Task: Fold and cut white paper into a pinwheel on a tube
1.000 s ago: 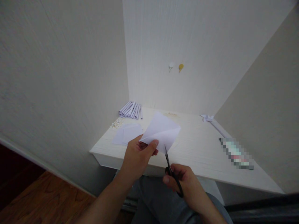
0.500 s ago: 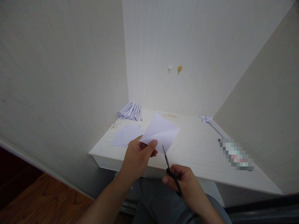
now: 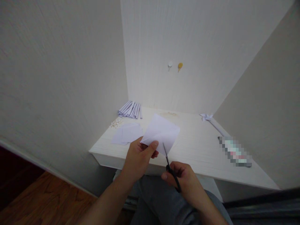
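Note:
My left hand (image 3: 140,153) pinches a square sheet of white paper (image 3: 161,129) by its left side, thumb on top, just above the front part of the desk. The sheet is turned cornerwise and shows faint creases. My right hand (image 3: 184,178) is closed round the black handles of a pair of scissors (image 3: 172,175). Their blades reach up over the sheet's near corner, one in front of the paper; the other blade is partly hidden. Behind my left hand lie flat white paper sheets (image 3: 131,132), overlapping each other.
On the white desk (image 3: 194,147), several rolled paper tubes (image 3: 131,109) lie at the back left, beside small whitish pieces (image 3: 116,122). A paper pinwheel (image 3: 206,117) on a paper stick and a blurred-out flat object (image 3: 235,153) lie at the right. Two hooks (image 3: 180,66) are on the back wall.
The scissors have moved slightly up, with the blades a little further over the paper's corner. The whole view has shifted a little; the left hand keeps its hold on the sheet.

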Tool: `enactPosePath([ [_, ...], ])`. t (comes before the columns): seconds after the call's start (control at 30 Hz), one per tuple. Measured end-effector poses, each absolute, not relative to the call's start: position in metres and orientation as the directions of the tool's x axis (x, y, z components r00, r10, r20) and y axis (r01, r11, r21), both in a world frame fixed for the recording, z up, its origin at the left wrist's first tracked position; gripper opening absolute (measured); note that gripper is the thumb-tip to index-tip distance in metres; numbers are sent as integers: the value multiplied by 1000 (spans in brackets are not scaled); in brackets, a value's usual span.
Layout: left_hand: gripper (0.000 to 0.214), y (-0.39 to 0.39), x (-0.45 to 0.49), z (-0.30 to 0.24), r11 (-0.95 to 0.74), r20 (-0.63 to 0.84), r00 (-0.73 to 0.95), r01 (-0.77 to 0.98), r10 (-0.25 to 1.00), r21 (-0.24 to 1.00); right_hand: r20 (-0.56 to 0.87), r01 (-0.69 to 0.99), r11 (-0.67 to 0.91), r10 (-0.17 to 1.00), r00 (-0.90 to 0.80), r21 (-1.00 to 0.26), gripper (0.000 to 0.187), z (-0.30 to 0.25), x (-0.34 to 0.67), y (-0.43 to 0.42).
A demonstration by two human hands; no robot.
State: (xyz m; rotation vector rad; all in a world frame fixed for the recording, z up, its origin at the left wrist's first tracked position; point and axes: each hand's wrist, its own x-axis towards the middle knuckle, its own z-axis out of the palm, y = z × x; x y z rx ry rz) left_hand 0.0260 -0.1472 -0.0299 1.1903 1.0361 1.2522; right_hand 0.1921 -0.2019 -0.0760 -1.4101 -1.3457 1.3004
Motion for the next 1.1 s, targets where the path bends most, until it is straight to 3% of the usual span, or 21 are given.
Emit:
enactPosePath([
  [1.1,22,-152,28,-41,-35,55,111,-173,992,984,-154,252,-142,988,-28,-957,45,-73,189,-202],
])
